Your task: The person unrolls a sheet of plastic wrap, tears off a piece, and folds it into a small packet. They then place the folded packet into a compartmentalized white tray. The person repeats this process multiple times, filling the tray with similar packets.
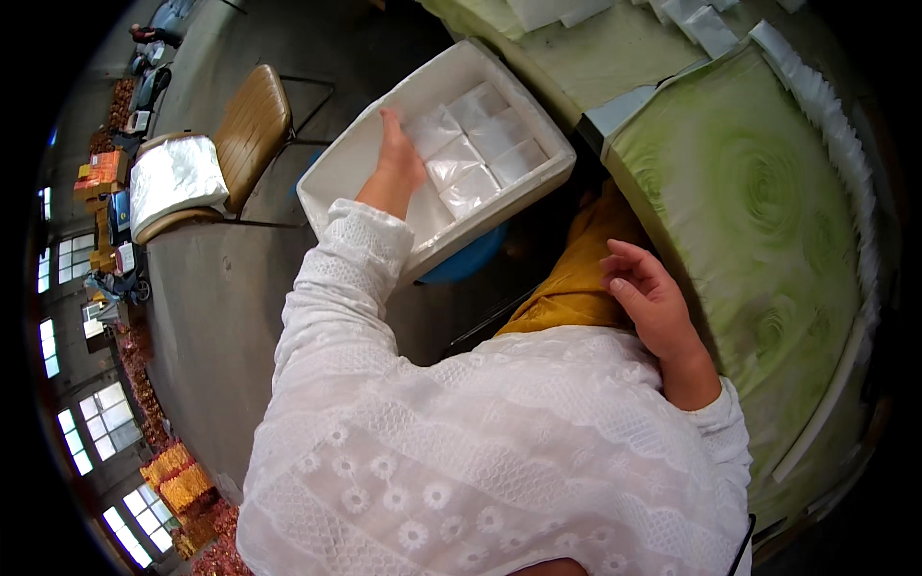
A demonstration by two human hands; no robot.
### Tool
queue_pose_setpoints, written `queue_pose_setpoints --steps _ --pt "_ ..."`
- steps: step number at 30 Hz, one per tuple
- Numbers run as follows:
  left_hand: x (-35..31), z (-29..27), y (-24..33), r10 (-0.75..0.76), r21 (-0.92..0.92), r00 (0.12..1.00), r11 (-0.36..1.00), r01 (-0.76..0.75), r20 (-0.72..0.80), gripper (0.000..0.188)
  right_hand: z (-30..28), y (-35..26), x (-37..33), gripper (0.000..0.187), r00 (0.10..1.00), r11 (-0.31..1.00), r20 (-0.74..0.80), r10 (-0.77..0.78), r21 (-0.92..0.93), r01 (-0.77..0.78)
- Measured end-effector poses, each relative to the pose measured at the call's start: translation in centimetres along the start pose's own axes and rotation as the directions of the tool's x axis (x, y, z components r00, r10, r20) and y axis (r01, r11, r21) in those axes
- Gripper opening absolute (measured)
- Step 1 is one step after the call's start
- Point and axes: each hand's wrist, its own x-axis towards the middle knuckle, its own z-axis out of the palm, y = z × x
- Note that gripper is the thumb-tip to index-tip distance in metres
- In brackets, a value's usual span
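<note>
Square, clear, glossy packets [466,144] lay flat in neat rows at the right end of a white foam box [490,219], whose left end looked not yet filled; pale sheets [713,31] lay on the green-covered counter [595,69] beyond its right corner. The left hand [396,158] reached inside by the left edge, fingers straight, contact unclear, while the right hand [653,298] hung empty, loosely curled, above the lap.
</note>
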Motion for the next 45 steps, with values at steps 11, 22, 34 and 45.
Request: queue_pose_setpoints --steps 11,22,34,45 --pt "-8.7 7.2 5.7 0.394 0.325 0.891 0.832 -0.45 0.226 0.066 -2.7 -6.7 -0.1 0.044 0.99 0.98 -0.109 -0.092 0.167 0.109" --pt "-4.2 32.3 11.8 0.308 0.557 0.642 0.326 -0.764 0.702 0.094 -9.9 -17.0 16.1 0.052 0.675 0.863 -0.57 -0.469 -0.132 0.488" --pt "-0.5 41.7 10.6 0.173 0.75 0.806 -0.514 -0.416 0.565 0.12 -11.8 -13.7 22.1 0.051 0.587 0.731 -0.439 -0.681 -0.357 0.581" --pt "0.5 42.5 8.4 -0.02 0.779 0.795 -0.185 -0.599 0.606 0.115 -12.7 -14.4 22.1 0.049 0.648 0.726 -0.336 -0.684 -0.4 0.559"
